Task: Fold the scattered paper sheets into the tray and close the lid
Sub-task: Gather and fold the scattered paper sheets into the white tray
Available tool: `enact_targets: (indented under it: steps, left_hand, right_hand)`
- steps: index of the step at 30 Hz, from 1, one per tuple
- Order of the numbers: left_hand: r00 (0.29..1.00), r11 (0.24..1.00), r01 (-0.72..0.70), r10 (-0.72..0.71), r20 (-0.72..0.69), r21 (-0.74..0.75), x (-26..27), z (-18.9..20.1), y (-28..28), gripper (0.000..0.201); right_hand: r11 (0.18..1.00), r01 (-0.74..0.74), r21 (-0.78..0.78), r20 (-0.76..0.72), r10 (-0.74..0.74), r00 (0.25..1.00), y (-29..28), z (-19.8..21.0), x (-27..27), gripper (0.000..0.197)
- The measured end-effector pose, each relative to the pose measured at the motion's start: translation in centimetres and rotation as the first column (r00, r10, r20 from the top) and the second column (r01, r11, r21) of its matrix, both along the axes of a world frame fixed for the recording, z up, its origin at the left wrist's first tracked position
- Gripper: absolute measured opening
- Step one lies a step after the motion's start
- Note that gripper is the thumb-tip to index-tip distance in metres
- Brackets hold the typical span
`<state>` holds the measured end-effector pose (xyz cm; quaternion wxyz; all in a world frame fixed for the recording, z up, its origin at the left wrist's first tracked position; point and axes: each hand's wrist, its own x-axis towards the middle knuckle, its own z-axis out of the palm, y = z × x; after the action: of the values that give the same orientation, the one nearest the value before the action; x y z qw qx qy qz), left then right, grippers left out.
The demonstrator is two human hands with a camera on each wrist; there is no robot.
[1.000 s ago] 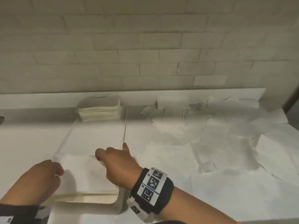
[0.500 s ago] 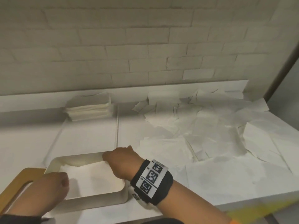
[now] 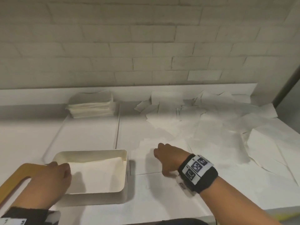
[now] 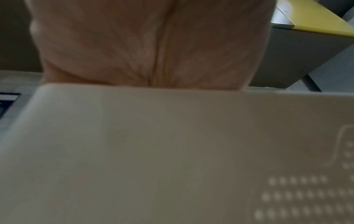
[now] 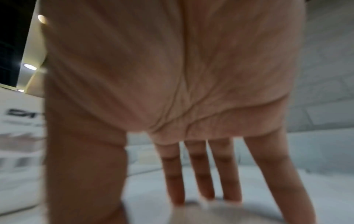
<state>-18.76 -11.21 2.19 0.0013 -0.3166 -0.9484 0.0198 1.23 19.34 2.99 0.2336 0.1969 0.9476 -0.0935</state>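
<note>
Sitting near the front edge of the white counter (image 3: 90, 132) is the cream tray (image 3: 125, 172), open on top, its long side running left to right, more or less parallel to the counter edge. A folded paper sheet (image 3: 100, 174) lies flat inside and fills most of the floor, with a strip of bare tray showing along the back wall. The left hand (image 3: 52, 179) rests over the tray's near-left corner, fingers curled down at the folded sheet's left edge; can't tell whether it's actually pinching anything, and the left wrist view only shows palm against the tray wall. The wooden lid (image 3: 14, 177) lies just left of the tray, partly under that arm. The right hand (image 3: 168, 157) is just off the tray's right side, well clear of it, spread with fingers pointing down onto a loose sheet (image 3: 146, 153), holding nothing. More scattered sheets (image 3: 219, 135) cover the right half of the counter up to the brick wall (image 3: 146, 46). A stack of folded sheets (image 3: 92, 106) sits at the back, with bare counter between it and the tray.
</note>
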Motion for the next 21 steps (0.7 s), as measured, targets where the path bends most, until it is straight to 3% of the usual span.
enact_targets:
  steps: [1,3,5,7,10,13,14,16,17,19,21]
  left_hand:
    - [1.0,1.0,0.017,-0.017,-0.006,-0.02,0.1,0.2,0.1,0.045]
    - [0.999,0.996,0.003,-0.006,-0.036,-0.086,1.5,2.2,1.2,0.032]
    - [0.998,1.0,0.018,-0.02,-0.054,-0.023,4.8,5.0,3.0,0.023]
    - [1.0,1.0,0.024,-0.024,0.0,0.003,7.7,7.2,5.2,0.026]
    - [0.965,0.966,0.232,-0.244,0.098,0.114,10.5,8.9,8.0,0.062]
    - [0.902,0.896,0.43,-0.433,-0.002,0.115,11.9,9.0,10.7,0.085]
    - [0.892,0.886,0.45,-0.451,-0.023,0.113,12.1,9.3,11.5,0.079]
    - [0.887,0.874,0.458,-0.46,-0.028,0.162,11.7,9.7,12.4,0.042]
    - [0.883,0.859,0.461,-0.469,-0.019,0.221,11.4,10.1,12.6,0.027]
    - [0.875,0.83,0.441,-0.482,0.041,0.34,10.4,10.7,12.2,0.029]
    - [0.857,0.811,0.424,-0.503,0.111,0.403,9.3,10.9,11.4,0.036]
  right_hand:
    - [0.999,-0.026,0.033,0.0,0.026,1.0,-0.3,-0.4,0.3,0.068]
    - [0.991,-0.054,0.121,-0.036,0.059,0.998,-1.1,-1.0,0.6,0.062]
    - [0.982,-0.065,0.178,-0.081,0.08,0.994,-1.3,-1.2,0.6,0.045]
    - [0.985,-0.068,0.158,-0.129,0.089,0.988,-0.5,-0.8,0.5,0.029]
    - [0.971,-0.131,0.2,-0.267,0.183,0.946,0.6,2.0,1.0,0.016]
    - [0.912,-0.231,0.338,-0.465,0.376,0.801,-0.8,6.0,1.3,0.011]
    - [0.885,-0.265,0.383,-0.522,0.444,0.728,-1.7,7.2,1.3,0.007]
    - [0.849,-0.291,0.44,-0.607,0.521,0.6,-3.4,9.0,1.1,0.006]
    - [0.844,-0.298,0.446,-0.625,0.532,0.572,-3.9,9.6,1.0,0.006]
    - [0.883,-0.297,0.365,-0.649,0.469,0.599,-3.9,10.5,1.2,0.014]
    - [0.957,-0.228,0.182,-0.681,0.29,0.673,-2.8,10.8,1.8,0.017]
